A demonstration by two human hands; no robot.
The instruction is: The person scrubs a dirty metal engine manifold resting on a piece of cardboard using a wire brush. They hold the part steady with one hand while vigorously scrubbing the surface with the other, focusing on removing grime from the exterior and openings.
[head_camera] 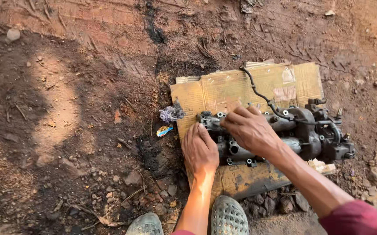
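Head view: greasy dark metal engine part (284,135) is laid on flattened brown cardboard sheet (240,89) on dirt ground, at 3 o'clock of centre. Left hand (200,150) is pressed flat, fingers released; right hand (251,128) fingers are curled over its top. Assembly largely intact, grime uncleared.

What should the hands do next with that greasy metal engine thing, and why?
Probably tilt it up a little. Both the left hand and right hand already rest on the engine part, which lies flat on oily cardboard, so its underside is hidden.
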